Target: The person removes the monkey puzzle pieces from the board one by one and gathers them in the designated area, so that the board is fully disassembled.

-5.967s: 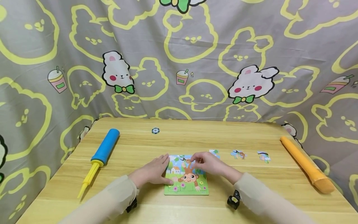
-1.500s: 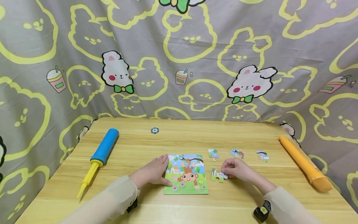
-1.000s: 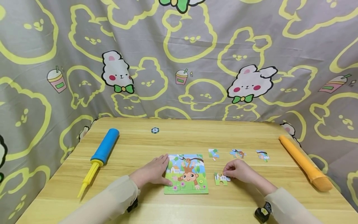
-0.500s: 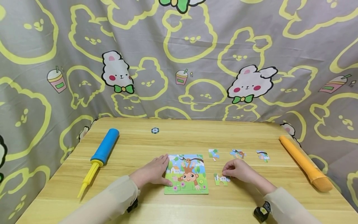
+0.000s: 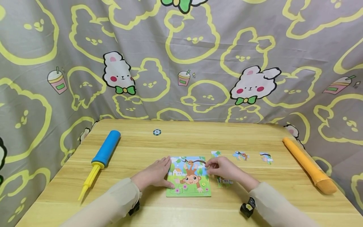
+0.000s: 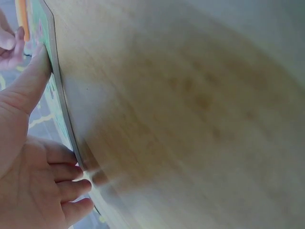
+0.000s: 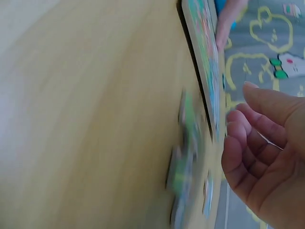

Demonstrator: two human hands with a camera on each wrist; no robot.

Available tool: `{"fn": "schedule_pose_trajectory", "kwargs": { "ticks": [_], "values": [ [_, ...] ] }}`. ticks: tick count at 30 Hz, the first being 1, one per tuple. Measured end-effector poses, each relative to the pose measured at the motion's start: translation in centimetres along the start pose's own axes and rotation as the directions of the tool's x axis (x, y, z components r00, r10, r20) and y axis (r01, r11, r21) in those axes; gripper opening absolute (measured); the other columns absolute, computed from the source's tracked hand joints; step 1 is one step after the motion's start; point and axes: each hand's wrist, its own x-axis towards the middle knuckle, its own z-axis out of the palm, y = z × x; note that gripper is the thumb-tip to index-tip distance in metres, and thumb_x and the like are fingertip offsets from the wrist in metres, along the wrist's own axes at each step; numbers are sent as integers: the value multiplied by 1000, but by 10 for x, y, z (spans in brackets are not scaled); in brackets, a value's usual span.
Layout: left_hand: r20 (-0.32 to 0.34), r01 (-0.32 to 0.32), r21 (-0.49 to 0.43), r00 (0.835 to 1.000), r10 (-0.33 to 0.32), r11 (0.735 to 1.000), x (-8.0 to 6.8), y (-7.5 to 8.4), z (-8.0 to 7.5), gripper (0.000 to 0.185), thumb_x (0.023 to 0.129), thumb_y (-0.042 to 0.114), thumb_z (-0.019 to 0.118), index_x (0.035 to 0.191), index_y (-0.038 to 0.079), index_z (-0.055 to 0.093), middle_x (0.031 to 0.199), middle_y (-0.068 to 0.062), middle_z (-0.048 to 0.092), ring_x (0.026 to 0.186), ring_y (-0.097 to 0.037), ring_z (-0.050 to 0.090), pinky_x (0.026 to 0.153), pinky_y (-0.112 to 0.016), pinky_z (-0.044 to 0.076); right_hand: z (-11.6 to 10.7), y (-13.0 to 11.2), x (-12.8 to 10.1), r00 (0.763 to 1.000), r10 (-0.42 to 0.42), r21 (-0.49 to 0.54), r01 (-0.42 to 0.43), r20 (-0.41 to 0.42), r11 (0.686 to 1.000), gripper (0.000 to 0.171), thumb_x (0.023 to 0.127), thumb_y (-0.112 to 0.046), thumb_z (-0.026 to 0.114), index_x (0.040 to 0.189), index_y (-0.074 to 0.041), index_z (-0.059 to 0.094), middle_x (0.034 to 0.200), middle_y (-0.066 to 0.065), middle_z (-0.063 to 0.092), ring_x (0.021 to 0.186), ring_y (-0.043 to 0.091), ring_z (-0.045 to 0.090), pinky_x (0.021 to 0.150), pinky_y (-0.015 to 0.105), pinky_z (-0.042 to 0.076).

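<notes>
A monkey puzzle board (image 5: 189,176) lies on the wooden table (image 5: 181,142). My left hand (image 5: 156,174) rests flat beside its left edge, thumb against the rim of the board (image 6: 59,100). My right hand (image 5: 219,167) hovers at the board's right edge with fingers loosely curled and holds nothing, as the right wrist view shows of this hand (image 7: 259,152). A loose green piece (image 5: 224,181) lies just right of the board, partly hidden under my right wrist. Three more pieces (image 5: 241,155) lie in a row behind it.
A blue and yellow hand pump (image 5: 103,154) lies at the left. An orange tube (image 5: 309,165) lies along the right edge. A small round disc (image 5: 157,132) sits near the back. A patterned curtain (image 5: 181,63) surrounds the table.
My right hand has let go of the green piece on the table and moved left to the board's right edge. My left hand has stayed put.
</notes>
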Motion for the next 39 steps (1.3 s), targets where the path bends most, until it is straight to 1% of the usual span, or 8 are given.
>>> {"fn": "schedule_pose_trajectory", "kwargs": {
  "ticks": [3,11,20,23,28,32,35,39],
  "values": [
    [0,0,4,1000,0,1000,0,0,0,99,76,57,64,142,-6,25,149,-19,17,136,-32,16,109,-43,17,10,-5,9,999,-35,-8,36,36,999,18,84,-11,67,100,-3,65,74,-5,55,62,10,50,54,24,45],
    [-10,-13,1,1000,13,1000,0,0,-1,98,76,56,64,141,-7,26,148,-21,18,135,-34,17,109,-44,17,27,-15,28,987,-79,-25,84,136,996,41,85,-12,67,123,-1,57,75,-7,55,58,7,48,52,22,42],
    [-8,-13,-6,1000,13,1000,1,-1,-1,98,76,56,64,141,-7,25,148,-21,18,135,-34,17,109,-44,17,31,-25,37,975,-82,-128,110,206,986,56,80,-17,72,129,-1,51,76,-4,53,62,7,44,55,22,39],
    [-7,-14,-9,1000,14,1000,1,-1,0,98,77,56,64,141,-7,25,148,-21,18,135,-34,16,109,-44,17,32,-27,39,969,-79,-166,120,233,979,52,79,-17,74,123,-3,53,73,1,51,61,8,40,53,22,35],
    [-7,-18,-11,1000,18,1000,1,-2,0,98,77,55,64,141,-7,25,148,-21,18,135,-34,16,109,-44,17,33,-29,41,963,-72,-199,126,258,972,32,78,-18,75,99,-9,54,70,3,47,60,8,36,53,22,29],
    [-8,-19,-7,1000,19,1000,1,-2,-1,98,77,56,64,141,-7,25,148,-21,18,135,-34,16,109,-44,17,32,-29,42,959,-90,-204,148,269,968,27,78,-18,75,86,-7,51,69,4,45,60,9,35,53,23,29],
    [-9,-21,0,1000,21,1000,1,-1,-1,98,77,56,63,141,-7,25,148,-21,18,135,-34,16,109,-44,18,32,-30,41,960,-86,-192,140,267,971,29,78,-17,75,95,-6,54,71,5,47,60,8,36,54,23,31],
    [-7,-24,3,1000,24,1000,1,0,-2,97,78,55,63,141,-7,25,148,-22,18,135,-34,17,108,-44,18,31,-31,41,964,-58,-161,102,259,982,46,78,-15,75,116,-4,51,75,4,51,61,8,40,56,23,35]
  ]
}}
